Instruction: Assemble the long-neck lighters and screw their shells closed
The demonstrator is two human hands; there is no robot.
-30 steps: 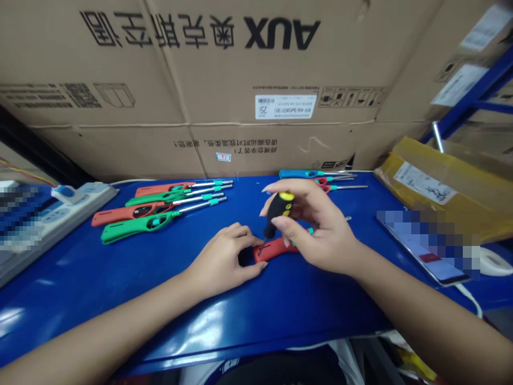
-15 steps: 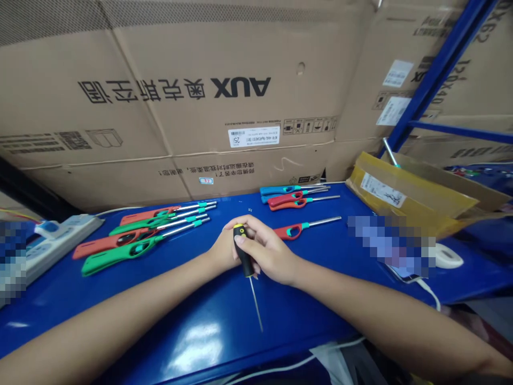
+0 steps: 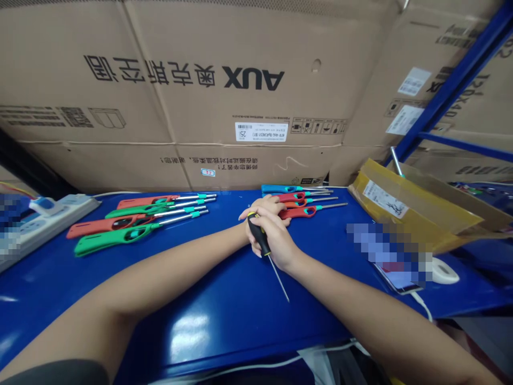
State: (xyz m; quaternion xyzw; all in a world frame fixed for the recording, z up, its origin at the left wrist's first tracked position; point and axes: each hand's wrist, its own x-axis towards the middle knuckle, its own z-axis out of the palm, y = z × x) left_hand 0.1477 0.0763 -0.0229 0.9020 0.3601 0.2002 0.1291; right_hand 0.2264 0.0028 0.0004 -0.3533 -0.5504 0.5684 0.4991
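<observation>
Head view: right hand (image 3: 276, 241) grips screwdriver (image 3: 257, 233) tip-near, probably sparing the red lighter (image 3: 295, 213) that left hand (image 3: 267, 204), grip unclear, touches.

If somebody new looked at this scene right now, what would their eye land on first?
Probably the black-and-yellow screwdriver in the right hand, mid-picture, its thin shaft pointing toward the near edge of the blue table. Behind the table, the big upside-down AUX lettering on the cardboard also stands out. Then come the bright red and green lighters lying side by side on the left.
</observation>
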